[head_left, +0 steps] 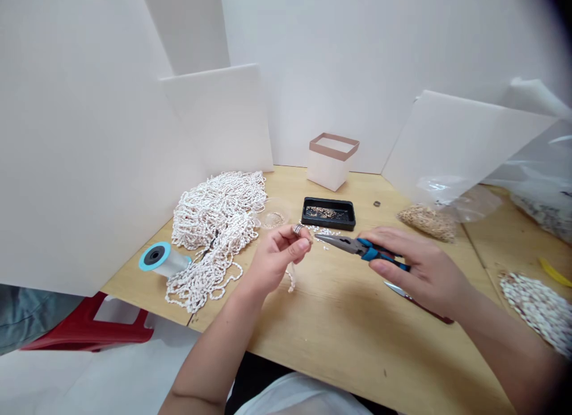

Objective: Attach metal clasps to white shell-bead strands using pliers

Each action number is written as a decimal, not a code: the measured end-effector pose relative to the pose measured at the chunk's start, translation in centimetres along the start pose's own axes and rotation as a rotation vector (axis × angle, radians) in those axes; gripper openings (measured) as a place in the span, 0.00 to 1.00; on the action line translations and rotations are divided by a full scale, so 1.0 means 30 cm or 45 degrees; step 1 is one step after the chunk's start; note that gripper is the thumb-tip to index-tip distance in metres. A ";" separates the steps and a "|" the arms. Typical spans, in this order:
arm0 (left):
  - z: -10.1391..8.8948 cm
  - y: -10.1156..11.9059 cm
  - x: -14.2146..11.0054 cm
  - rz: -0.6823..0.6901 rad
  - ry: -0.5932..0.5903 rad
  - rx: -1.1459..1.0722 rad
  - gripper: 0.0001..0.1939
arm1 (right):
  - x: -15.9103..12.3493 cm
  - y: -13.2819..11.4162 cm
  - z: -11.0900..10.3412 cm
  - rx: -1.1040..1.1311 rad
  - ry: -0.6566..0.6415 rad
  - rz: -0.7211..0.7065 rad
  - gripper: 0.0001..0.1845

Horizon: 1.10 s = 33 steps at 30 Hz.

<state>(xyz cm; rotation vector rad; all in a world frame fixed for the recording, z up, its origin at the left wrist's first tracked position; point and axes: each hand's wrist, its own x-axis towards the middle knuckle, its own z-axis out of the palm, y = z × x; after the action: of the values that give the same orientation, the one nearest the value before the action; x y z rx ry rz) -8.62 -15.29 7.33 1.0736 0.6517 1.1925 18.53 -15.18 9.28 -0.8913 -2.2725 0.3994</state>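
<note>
Above the table, head view: your left hand is raised, thumb and fingers pinched on a bead strand, its tail hanging below. Your right hand, palm down, grips pliers, nose pointing left, just beside your left fingertips. Count: one pliers, one spool, one black tray, one box, one strand heap left.

Blue-and-black long-nose pliers slant slightly in the right hand, their grey nose pointing left. A knobbly whitish strand dangles below the left hand.
</note>
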 end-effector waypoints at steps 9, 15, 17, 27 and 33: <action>0.034 0.015 0.006 0.175 0.212 0.223 0.13 | -0.013 0.001 0.007 0.023 0.023 0.097 0.15; 0.066 0.050 0.007 0.232 0.241 0.320 0.13 | -0.002 -0.008 0.006 0.046 -0.007 0.123 0.15; 0.068 0.052 0.005 0.237 0.267 0.357 0.13 | -0.001 -0.009 0.005 0.043 -0.011 0.120 0.15; 0.061 0.065 -0.009 0.280 0.306 0.533 0.12 | -0.002 -0.003 0.008 0.030 -0.013 0.132 0.15; 0.060 0.075 -0.010 0.247 0.273 0.511 0.12 | -0.006 0.005 0.012 0.024 -0.045 0.120 0.15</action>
<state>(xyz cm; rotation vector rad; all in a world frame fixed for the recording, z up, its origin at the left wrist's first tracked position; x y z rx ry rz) -8.05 -16.11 10.04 1.3789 1.0009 1.3916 18.47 -15.19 8.85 -0.9915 -2.2607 0.4816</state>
